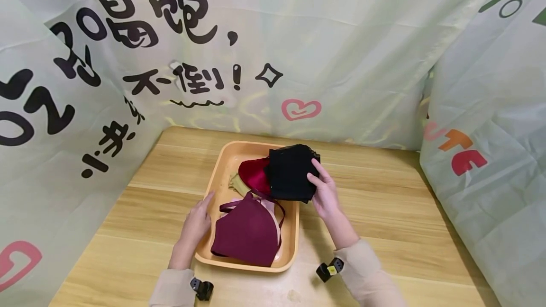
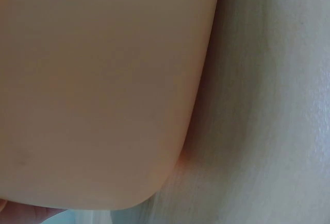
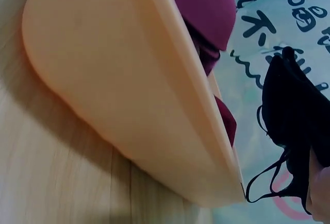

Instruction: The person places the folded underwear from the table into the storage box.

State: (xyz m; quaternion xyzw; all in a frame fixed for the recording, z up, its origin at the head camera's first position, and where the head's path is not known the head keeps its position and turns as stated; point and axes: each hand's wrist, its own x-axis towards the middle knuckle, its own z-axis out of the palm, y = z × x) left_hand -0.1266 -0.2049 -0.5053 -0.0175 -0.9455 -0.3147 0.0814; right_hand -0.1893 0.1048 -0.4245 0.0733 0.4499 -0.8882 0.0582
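Note:
A black bra is in my right hand, which pinches its right edge over the tray's far right corner. Its folded cups and a thin dangling strap show in the right wrist view. My left hand holds the left rim of the orange tray; in the left wrist view the tray's outer wall hides most of that hand. In the near half of the tray lies a burgundy bra with its straps loose. A red garment sits behind it, partly under the black bra.
Beside the red garment in the tray is a beige strip of fabric. The tray stands on a wooden table. Printed cloth hangs behind the table and along both sides.

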